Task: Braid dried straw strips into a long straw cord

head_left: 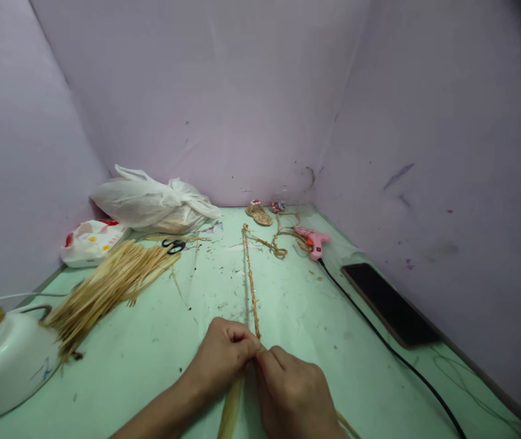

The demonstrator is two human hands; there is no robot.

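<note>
The braided cord (251, 286) is golden brown, the loose strips (114, 286) paler straw yellow. The bench (150, 356) is mint green, speckled dark; the walls (260, 91) are lilac-grey with purple smudges. The glue gun (317, 242) is pink, the phone (390, 303) black. Bag (150, 198), packet (92, 242) and pot (13, 372) are white, the packet printed red and yellow, the pot marked blue.

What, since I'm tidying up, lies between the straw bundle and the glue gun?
The head view shows the braided cord between the straw bundle and glue gun, plus black scissors at the bundle's far end.
</note>
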